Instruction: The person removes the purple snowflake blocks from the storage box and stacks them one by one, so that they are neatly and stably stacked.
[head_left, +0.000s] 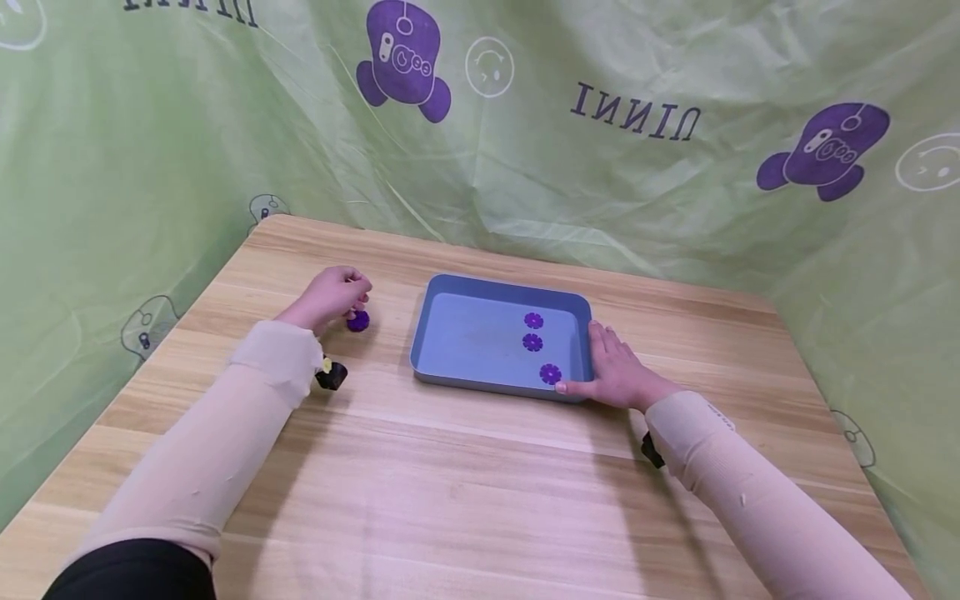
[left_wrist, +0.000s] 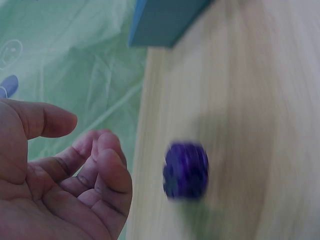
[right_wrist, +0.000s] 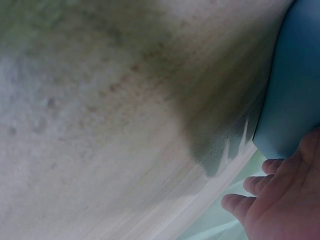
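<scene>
My left hand [head_left: 330, 296] hovers beside a small stack of purple notched, flower-shaped discs [head_left: 358, 322] on the table. Seen from the left wrist, the fingers are loosely bent and the thumb stands apart, with nothing between them; the disc stack [left_wrist: 186, 171] lies off to the side, blurred. A shallow blue tray [head_left: 465, 367] stands in the middle with three separate purple discs [head_left: 532, 342] along its right part. Against the tray's right wall rests my right hand [head_left: 621, 367], fingers extended and thumb at the near right corner. The right wrist view shows those fingers [right_wrist: 257, 185] beside the blue wall.
The wooden table [head_left: 450, 492] ends at a green printed curtain [head_left: 570, 200] behind and at both sides. A black wrist device [head_left: 332, 375] hangs under the left wrist, another [head_left: 652, 450] under the right.
</scene>
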